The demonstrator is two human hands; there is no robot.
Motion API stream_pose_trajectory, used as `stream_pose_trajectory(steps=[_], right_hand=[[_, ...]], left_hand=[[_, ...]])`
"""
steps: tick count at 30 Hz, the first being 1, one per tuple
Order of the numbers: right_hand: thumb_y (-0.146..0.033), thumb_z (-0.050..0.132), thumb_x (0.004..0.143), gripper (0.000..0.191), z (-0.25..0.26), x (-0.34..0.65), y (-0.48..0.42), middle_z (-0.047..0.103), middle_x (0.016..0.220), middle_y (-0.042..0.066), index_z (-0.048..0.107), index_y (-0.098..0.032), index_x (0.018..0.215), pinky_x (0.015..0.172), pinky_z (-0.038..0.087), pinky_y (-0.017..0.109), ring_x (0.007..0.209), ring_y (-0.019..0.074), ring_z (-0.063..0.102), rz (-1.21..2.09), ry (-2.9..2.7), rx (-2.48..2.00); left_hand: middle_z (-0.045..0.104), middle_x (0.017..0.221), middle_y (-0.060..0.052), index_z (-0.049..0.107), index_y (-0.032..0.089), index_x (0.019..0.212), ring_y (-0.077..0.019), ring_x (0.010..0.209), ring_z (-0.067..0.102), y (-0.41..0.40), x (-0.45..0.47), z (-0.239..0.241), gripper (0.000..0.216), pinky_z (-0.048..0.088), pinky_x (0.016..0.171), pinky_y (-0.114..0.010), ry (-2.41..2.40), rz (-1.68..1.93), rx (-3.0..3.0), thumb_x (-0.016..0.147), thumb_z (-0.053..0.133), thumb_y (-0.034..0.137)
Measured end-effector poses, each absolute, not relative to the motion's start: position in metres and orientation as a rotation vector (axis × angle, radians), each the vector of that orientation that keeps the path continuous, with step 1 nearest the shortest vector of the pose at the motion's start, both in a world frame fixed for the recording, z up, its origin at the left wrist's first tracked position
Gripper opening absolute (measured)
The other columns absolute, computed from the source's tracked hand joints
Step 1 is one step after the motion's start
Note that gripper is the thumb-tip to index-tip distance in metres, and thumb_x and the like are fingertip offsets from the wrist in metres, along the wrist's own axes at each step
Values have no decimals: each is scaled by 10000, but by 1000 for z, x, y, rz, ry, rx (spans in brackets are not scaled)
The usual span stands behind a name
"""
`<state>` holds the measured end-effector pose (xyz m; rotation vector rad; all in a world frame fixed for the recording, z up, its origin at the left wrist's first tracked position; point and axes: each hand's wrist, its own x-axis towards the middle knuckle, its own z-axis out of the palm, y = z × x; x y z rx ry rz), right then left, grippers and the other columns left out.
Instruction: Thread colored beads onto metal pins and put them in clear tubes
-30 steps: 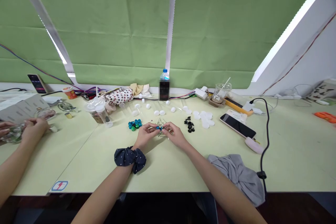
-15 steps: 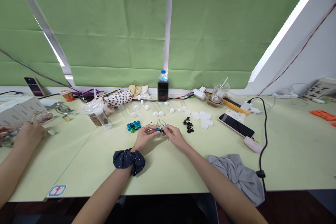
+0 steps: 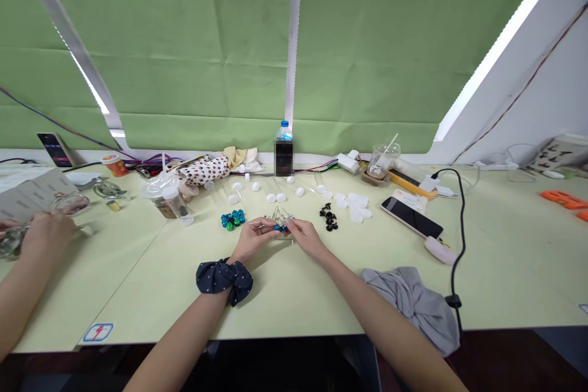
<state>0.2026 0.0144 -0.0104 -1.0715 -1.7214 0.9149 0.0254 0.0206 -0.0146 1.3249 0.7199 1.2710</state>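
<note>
My left hand [image 3: 253,237], with a dark dotted scrunchie [image 3: 224,279] on its wrist, pinches a small shiny blue piece [image 3: 278,228] at the middle of the table. Close against it, my right hand [image 3: 305,236] has thumb and fingers pressed together at the same small pieces; what exactly it grips is too small to make out. Thin metal pins [image 3: 277,214] lie just behind and under the fingertips. Left of my hands is a cluster of blue and green shiny balls [image 3: 233,219]. Several black caps [image 3: 329,218] lie to the right.
White round discs [image 3: 356,205] and clear tubes with white caps [image 3: 271,198] lie behind my hands. A bottle [image 3: 283,150] stands at the back. A phone [image 3: 412,217], a cable [image 3: 462,245] and grey cloth [image 3: 416,300] are on the right. A co-worker's hand [image 3: 49,236] works at left.
Both my hands stay together over the pins, with barely any movement of the fingers. The whole view has shifted very slightly.
</note>
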Motion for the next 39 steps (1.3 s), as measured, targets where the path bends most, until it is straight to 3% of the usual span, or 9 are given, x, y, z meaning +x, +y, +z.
stream_pose_trajectory(steps=[6, 27, 35, 39], right_hand=[[-476, 451, 860, 320, -6, 203, 13, 588, 708, 7, 539, -183, 766, 587, 407, 229, 672, 144, 554, 912, -1663, -1039], [-464, 457, 861, 334, -7, 203, 14, 641, 760, 25, 613, -176, 793, 637, 427, 251, 729, 162, 587, 945, -1698, -1066], [-381, 545, 813, 269, -6, 202, 12, 620, 810, 19, 559, -205, 1017, 608, 413, 237, 760, 154, 574, 918, -1694, -1033], [-324, 574, 780, 259, -5, 202, 12, 609, 826, 10, 544, -219, 1014, 636, 421, 247, 774, 152, 570, 923, -1716, -986]], left_hand=[[680, 858, -86, 674, 125, 773, -220, 820, 643, 20, 25, -15, 198, 491, 819, -448, 714, 1266, 1369, 611, 780, 167], [665, 836, -67, 683, 141, 769, -213, 784, 633, 20, 25, -13, 210, 504, 789, -431, 812, 1304, 1350, 595, 785, 200], [658, 749, -49, 677, 147, 754, -208, 728, 625, 18, 25, -9, 245, 507, 760, -452, 868, 1362, 1339, 578, 797, 268], [658, 738, -44, 677, 145, 747, -196, 714, 624, 17, 25, -7, 242, 512, 755, -430, 871, 1370, 1318, 576, 799, 265]])
